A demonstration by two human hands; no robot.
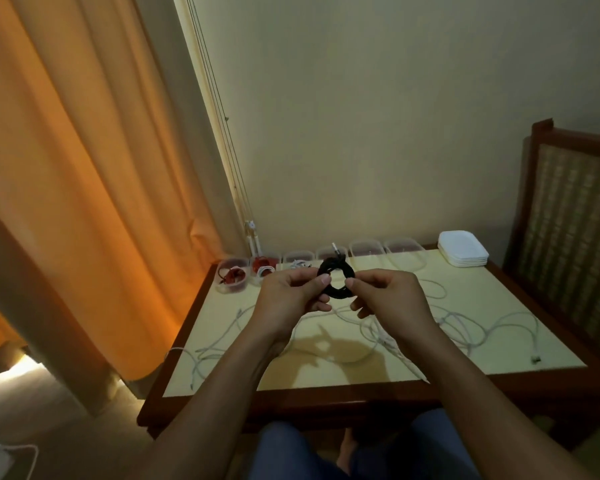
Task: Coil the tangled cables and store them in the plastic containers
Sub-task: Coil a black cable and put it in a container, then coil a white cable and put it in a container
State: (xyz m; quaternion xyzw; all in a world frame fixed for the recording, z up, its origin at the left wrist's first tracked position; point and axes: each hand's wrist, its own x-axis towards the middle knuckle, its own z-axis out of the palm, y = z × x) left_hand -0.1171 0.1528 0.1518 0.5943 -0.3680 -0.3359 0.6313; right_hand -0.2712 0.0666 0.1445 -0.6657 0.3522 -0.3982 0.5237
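**Q:** Above the table [499,365], nearest the person, what is held?

**A:** The left hand [291,296] and right hand [388,299] each pinch one side of a black cable coil [336,278] between thumb and curled fingers, holding it clear of the table.

**Q:** And on the table itself?

**A:** White cables [458,323] lie loose and tangled across its middle. Along its far edge stands a row of plastic containers [364,251], with red cables [232,273] in the leftmost ones. A stack of white lids [463,252] sits at its far right corner.

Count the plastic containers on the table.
6 containers, in one row, left to right, along the far edge of the table; the held black coil partly covers one.
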